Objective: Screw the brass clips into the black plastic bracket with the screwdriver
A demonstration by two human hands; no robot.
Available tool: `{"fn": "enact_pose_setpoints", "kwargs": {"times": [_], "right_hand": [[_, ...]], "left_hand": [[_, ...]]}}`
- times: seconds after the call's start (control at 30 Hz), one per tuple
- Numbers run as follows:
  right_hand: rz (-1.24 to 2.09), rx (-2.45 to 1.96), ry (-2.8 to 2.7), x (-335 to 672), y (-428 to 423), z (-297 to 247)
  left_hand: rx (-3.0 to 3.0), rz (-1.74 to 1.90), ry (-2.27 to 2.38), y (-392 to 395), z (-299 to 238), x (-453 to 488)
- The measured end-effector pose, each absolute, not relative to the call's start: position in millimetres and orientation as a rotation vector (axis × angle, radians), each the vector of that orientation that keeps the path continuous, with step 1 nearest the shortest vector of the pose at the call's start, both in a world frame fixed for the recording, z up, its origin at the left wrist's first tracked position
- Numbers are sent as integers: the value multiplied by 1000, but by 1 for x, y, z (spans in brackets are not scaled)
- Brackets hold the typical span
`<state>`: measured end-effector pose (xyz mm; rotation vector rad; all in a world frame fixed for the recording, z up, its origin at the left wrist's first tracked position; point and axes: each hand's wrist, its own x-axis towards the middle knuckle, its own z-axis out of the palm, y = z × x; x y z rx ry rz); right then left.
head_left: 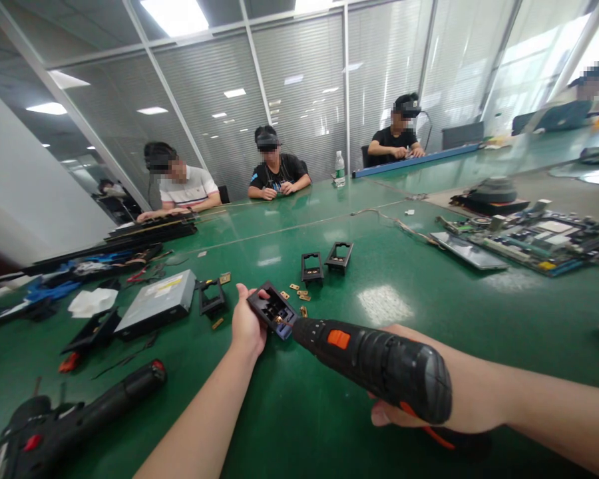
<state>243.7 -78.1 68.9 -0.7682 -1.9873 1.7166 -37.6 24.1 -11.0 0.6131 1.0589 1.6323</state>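
Note:
My left hand (247, 326) is closed around a small black plastic bracket (271, 309), held tilted above the green table (329, 412). My right hand (404, 409) grips a black electric screwdriver (379, 362) with an orange switch; its tip touches the bracket near a brass piece. Two more black brackets (324, 263) stand further out. Small brass plates (299, 291) lie scattered between them and my left hand.
A grey drive unit (157, 303) and another bracket (210, 298) lie to the left. Second black screwdriver (104, 399) at the near left. Circuit boards (534, 239) sit at the right. Three people sit along the far side, a fourth at the far right.

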Motion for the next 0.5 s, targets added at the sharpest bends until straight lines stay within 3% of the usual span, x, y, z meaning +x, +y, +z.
{"fn": "enact_pose_setpoints", "kwargs": {"times": [0.33, 0.5], "right_hand": [[1671, -757, -1983, 244, -82, 70], [1649, -783, -2003, 244, -82, 70]], "left_hand": [[887, 1669, 1058, 16, -13, -25], [739, 1779, 1099, 22, -17, -20]]}}
